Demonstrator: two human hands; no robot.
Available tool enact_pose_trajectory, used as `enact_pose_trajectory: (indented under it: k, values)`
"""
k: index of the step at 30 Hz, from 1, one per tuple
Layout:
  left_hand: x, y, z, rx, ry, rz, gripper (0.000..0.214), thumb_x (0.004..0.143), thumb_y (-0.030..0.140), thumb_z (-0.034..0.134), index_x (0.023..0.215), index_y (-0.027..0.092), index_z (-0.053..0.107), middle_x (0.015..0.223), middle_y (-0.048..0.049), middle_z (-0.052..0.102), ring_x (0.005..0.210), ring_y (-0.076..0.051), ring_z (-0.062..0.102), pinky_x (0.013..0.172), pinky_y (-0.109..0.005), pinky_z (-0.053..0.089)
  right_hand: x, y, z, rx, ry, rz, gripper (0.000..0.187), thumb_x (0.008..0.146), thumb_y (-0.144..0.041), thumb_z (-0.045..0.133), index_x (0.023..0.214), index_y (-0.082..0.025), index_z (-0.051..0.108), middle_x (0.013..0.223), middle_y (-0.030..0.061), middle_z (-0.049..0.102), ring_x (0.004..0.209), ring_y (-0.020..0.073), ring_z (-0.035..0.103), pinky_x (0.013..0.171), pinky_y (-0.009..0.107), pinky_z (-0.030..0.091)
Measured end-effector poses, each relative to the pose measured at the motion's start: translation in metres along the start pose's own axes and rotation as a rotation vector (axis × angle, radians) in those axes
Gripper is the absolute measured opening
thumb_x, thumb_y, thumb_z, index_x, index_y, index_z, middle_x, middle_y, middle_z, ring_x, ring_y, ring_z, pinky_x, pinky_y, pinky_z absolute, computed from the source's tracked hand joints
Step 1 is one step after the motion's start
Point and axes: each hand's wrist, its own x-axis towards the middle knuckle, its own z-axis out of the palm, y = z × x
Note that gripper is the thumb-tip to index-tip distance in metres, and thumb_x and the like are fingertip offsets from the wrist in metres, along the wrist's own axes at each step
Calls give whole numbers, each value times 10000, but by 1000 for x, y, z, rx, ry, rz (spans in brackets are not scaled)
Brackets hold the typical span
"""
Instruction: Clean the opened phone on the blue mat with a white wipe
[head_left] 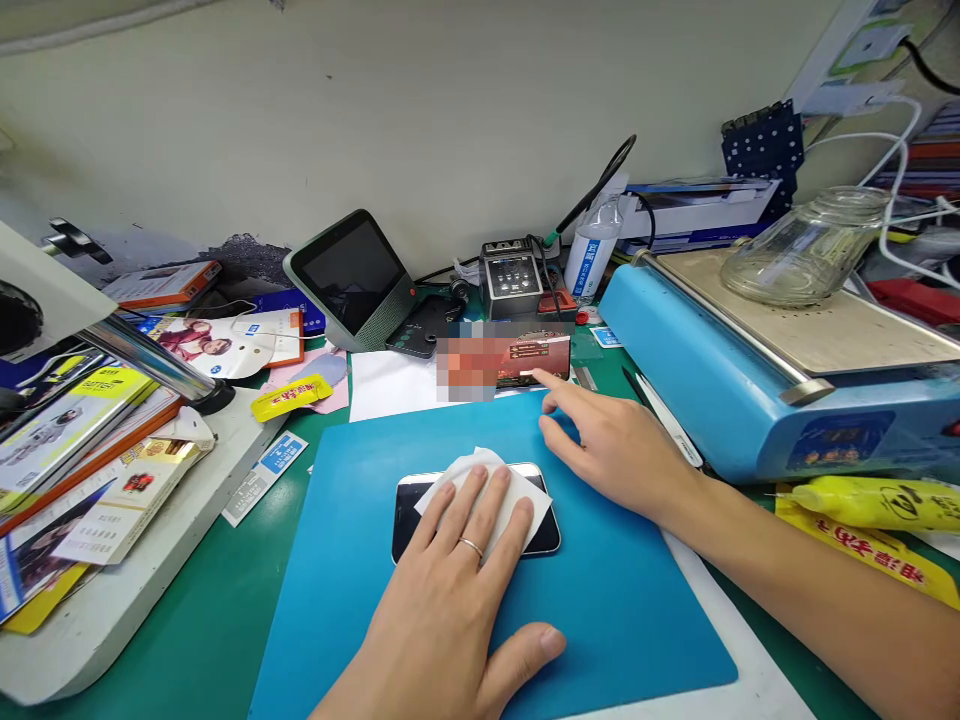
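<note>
My left hand (pixel 465 570) lies flat with its fingers spread on a white cloth or tissue (pixel 538 500). Beneath that lies a smartphone (pixel 407 512) with a dark screen and pale edges, crosswise on a blue mat (pixel 630 630); its middle is hidden by the cloth and fingers. Farther back, my right hand (pixel 607 435) reaches in with its index finger stretched toward a second phone (pixel 551 355), whose lit screen is partly blurred out. The fingertip is at that screen's lower edge; the other fingers are loosely bent and hold nothing.
A blue heating-plate machine (pixel 712 370) with a glass jar (pixel 806 250) on top stands right. Behind are a smart display (pixel 352 280), a small control box (pixel 510 285) and a water bottle (pixel 594 250). Boxes (pixel 75 430) and a metal stand post (pixel 150 350) crowd the left.
</note>
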Motion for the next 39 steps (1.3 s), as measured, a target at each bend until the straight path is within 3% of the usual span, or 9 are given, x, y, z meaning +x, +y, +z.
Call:
enact_pose_trajectory:
  k: [6, 11, 22, 28, 39]
  values:
    - [0, 1, 0, -25, 3, -10, 822, 980, 662, 412, 1620, 231, 127, 1650, -92, 207, 1502, -361, 264, 1201, -543, 283, 0, -1, 4, -11, -32, -43, 246, 982, -290, 449, 1067, -200, 661, 1412, 87, 620, 1027, 263, 729, 798, 388, 584]
    - [0, 0, 0, -21, 5, -6, 824, 981, 662, 408, 1620, 226, 123, 1651, -96, 196, 1505, -356, 255, 1204, -537, 279, 0, -1, 4, -17, -49, -32, 224, 979, -292, 447, 1028, -211, 650, 1273, 83, 711, 981, 243, 735, 766, 356, 573]
    - [0, 0, -1, -20, -15, -10, 829, 980, 676, 391, 1619, 225, 118, 1651, -101, 191, 1513, -350, 234, 1204, -544, 272, 0, -2, 4, -38, -65, -28, 244, 982, -302, 441, 1085, -200, 637, 1399, 88, 631, 996, 259, 731, 745, 377, 571]
    - [0, 2, -2, -5, -18, -8, 780, 1000, 629, 398, 1610, 197, 175, 1651, -108, 189, 1516, -348, 222, 1210, -545, 258, -2, -1, 4, -41, -63, -27, 193, 979, -306, 458, 997, -208, 623, 1500, 74, 532, 1029, 266, 726, 772, 389, 577]
    - [-1, 2, -1, 9, -9, -8, 766, 1005, 627, 384, 1606, 194, 189, 1656, -102, 167, 1520, -348, 209, 1199, -550, 285, -2, 0, 5, -40, -63, -57, 228, 983, -298, 458, 1058, -199, 649, 1454, 68, 583, 1004, 241, 732, 767, 370, 576]
